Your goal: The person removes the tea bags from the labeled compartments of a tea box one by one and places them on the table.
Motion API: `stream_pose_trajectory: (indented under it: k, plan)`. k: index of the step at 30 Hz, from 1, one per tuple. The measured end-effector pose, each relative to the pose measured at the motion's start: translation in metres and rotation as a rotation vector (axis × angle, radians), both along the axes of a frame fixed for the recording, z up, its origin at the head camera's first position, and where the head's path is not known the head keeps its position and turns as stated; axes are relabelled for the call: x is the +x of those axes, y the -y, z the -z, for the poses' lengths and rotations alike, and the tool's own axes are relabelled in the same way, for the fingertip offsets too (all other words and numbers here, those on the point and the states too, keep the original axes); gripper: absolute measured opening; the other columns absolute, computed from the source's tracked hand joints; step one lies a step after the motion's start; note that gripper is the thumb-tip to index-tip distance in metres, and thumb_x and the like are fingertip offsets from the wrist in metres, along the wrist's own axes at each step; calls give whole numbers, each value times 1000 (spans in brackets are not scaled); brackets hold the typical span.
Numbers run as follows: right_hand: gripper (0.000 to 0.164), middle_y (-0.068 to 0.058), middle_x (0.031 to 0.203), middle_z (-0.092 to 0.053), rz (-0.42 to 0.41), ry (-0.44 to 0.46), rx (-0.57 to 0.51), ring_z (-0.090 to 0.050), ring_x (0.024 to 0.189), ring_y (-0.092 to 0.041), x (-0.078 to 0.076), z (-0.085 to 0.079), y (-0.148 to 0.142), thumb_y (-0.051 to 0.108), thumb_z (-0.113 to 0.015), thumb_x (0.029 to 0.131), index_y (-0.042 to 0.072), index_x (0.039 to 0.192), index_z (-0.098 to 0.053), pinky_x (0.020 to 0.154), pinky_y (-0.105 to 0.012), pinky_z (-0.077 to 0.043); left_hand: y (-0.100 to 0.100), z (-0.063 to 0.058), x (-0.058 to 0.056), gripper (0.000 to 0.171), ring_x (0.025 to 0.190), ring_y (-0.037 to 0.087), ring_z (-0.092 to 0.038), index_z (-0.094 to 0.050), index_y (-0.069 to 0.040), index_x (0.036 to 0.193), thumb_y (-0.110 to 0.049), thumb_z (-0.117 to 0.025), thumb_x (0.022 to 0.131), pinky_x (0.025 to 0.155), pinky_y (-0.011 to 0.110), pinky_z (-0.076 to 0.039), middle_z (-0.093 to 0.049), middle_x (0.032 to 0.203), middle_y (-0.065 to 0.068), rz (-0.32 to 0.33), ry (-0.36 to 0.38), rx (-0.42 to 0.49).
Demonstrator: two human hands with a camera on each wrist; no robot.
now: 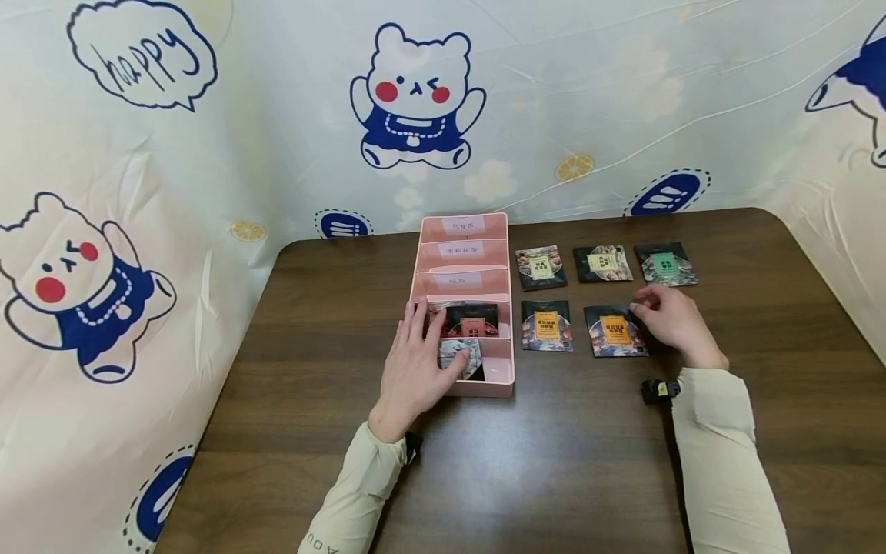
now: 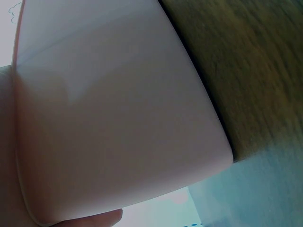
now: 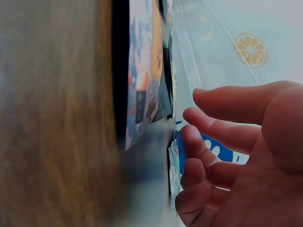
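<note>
My left hand (image 1: 414, 373) rests on the left side of a pink compartment box (image 1: 498, 390), its fingers extended over the rim. A black sachet with a red label (image 1: 477, 312) lies in one compartment, and a pale patterned sachet (image 1: 453, 355) lies in the front one, partly under the thumb. The box's smooth wall (image 2: 113, 123) fills much of the left wrist view. Beside the orange-labelled sachet (image 1: 614, 331) on the table is my right hand (image 1: 674, 319). In the right wrist view its fingers (image 3: 222, 132) are loosely bent, apart from that sachet (image 3: 144, 61), holding nothing.
Another orange-labelled sachet (image 1: 547, 326) lies just right of the box. Behind it are two pale-labelled sachets (image 1: 541, 268) and a green-labelled sachet (image 1: 666, 264). The box's rear compartments bear white labels (image 1: 464, 225). A printed cloth (image 1: 291, 115) hangs behind the wooden table (image 1: 554, 477).
</note>
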State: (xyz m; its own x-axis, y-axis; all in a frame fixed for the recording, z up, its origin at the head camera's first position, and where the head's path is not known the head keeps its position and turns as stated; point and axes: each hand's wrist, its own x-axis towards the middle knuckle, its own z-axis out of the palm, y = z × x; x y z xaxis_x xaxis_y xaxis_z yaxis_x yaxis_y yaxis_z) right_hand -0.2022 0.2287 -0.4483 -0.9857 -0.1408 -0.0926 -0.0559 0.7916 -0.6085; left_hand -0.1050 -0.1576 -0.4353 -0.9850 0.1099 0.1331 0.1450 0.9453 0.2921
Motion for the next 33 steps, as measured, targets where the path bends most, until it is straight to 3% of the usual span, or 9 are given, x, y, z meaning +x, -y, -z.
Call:
stream_pose_trajectory:
  k: [6,8,11,16,25,33]
  plan:
    - [34,-25,107,-60,-7,8,-31,-56,94,-36,2,-5,8,22,-51,98,-5,119,-57,78,-46,-44,1,1,1,74,151,30,-11,-44,-11,145,-58,-51,88,120,47,-19,-21,160,14,0,-3,0]
    - [35,-25,109,-61,-15,5,-47,-57,94,-35,3,-7,12,23,-50,99,-4,120,-57,76,-43,-45,2,1,1,74,151,30,-11,-44,-11,145,-58,-51,87,120,47,-19,-21,161,14,0,-2,-1]
    - [34,-24,107,-62,-32,-6,-83,-61,80,-29,5,-12,20,23,-50,99,-3,120,-57,65,-36,-47,3,1,1,74,151,30,-11,-43,-11,145,-58,-51,88,120,47,-18,-19,161,13,0,5,-3]
    - [30,-20,100,-63,-67,-75,-146,-53,68,-20,11,-22,39,21,-52,99,-2,117,-59,56,-29,-44,3,2,0,75,151,31,-11,-42,-11,145,-58,-50,88,120,46,-18,-20,161,14,3,6,-8]
    - [24,-14,97,-66,-175,-206,-221,-56,78,-23,22,-42,86,18,-56,97,1,113,-63,64,-28,-44,2,3,-2,77,151,31,-12,-42,-11,146,-60,-50,87,120,47,-20,-20,160,15,15,-8,-18]
    - [23,-10,101,-69,-282,-184,-259,-60,84,-21,29,-51,132,17,-58,96,5,115,-64,70,-33,-46,3,3,-2,76,151,30,-12,-43,-10,145,-59,-50,87,120,47,-20,-21,160,16,17,-23,-15]
